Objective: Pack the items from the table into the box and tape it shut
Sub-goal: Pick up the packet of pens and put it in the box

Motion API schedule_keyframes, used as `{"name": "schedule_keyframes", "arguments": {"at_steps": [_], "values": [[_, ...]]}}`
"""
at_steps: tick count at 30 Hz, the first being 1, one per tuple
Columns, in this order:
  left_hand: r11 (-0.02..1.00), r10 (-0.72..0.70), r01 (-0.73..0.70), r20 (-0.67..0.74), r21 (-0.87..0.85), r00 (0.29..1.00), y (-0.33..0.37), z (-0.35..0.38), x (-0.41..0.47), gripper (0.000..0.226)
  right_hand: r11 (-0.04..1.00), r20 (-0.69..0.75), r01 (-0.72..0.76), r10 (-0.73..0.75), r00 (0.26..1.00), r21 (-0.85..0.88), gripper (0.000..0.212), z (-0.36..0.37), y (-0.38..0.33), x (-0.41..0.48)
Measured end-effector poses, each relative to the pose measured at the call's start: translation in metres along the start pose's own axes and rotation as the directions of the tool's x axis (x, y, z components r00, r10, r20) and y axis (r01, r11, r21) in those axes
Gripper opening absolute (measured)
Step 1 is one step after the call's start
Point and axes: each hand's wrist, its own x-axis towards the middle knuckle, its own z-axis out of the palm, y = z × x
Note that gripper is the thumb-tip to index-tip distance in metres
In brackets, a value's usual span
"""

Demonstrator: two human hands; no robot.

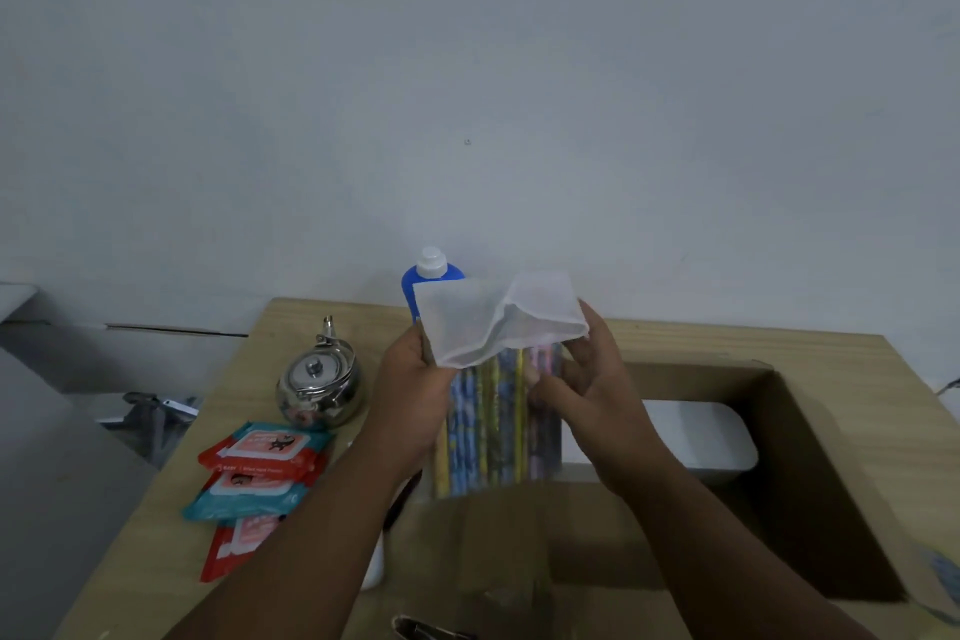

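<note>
Centre of the frame: a clear sleeve of colourful patterned sticks (498, 421) with a floppy white flap on top, held up above the light wooden desk (156, 561). The left hand (415, 390) grips its left edge and the right hand (592, 395) pinches the right side. Lower right is the open brown cardboard box (810, 483), with a white container (696, 437) inside. There's a blue bottle (410, 282) just behind the sleeve, and a shiny steel kettle (319, 392) and red and teal wipe packs (265, 452) on the left.
</note>
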Motion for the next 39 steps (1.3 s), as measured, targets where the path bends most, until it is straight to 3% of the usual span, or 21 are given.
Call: {"name": "schedule_keyframes", "arguments": {"at_steps": [6, 10, 13, 16, 20, 26, 33, 36, 39], "values": [[1.0, 0.016, -0.014, 0.077, -0.027, 0.997, 0.015, 0.024, 0.003, 0.034, 0.996, -0.117, 0.049, -0.057, 0.992, -0.071, 0.036, -0.018, -0.029, 0.017], [0.998, 0.068, -0.067, 0.072, -0.019, 0.995, 0.025, 0.043, 0.014, 0.049, 1.0, -0.142, 0.018, -0.02, 0.99, -0.017, 0.031, -0.037, -0.041, 0.021], [0.998, 0.064, -0.06, 0.116, -0.036, 0.991, 0.037, 0.056, 0.021, 0.06, 1.0, -0.133, 0.022, -0.021, 0.991, 0.008, 0.045, -0.058, -0.047, 0.022], [0.995, 0.089, -0.094, 0.161, 0.02, 0.983, 0.046, 0.07, 0.028, 0.05, 0.997, -0.152, 0.071, -0.076, 0.985, -0.039, 0.037, -0.081, -0.056, 0.019], [0.997, 0.077, -0.067, 0.283, -0.042, 0.956, 0.055, 0.092, 0.035, 0.043, 0.985, -0.199, 0.142, -0.159, 0.967, -0.098, 0.029, -0.112, -0.067, 0.014], [0.983, 0.019, 0.043, 0.334, -0.178, 0.942, 0.058, 0.123, 0.028, 0.046, 0.993, -0.221, 0.083, -0.063, 0.973, 0.08, 0.039, -0.15, -0.074, 0.002], [0.87, -0.145, 0.284, 0.341, -0.404, 0.929, 0.068, 0.151, 0.014, 0.03, 0.94, 0.003, -0.079, 0.082, 0.997, 0.331, 0.043, -0.19, -0.086, -0.014], [0.971, -0.091, 0.126, 0.171, -0.203, 0.981, 0.057, 0.164, 0.017, 0.033, 0.977, -0.016, -0.048, 0.053, 0.998, 0.207, 0.04, -0.195, -0.086, -0.014], [0.994, 0.054, -0.068, 0.149, 0.086, 0.987, 0.041, 0.175, 0.018, 0.055, 0.998, -0.124, 0.041, -0.048, 0.991, -0.055, 0.027, -0.192, -0.08, -0.015]]}}
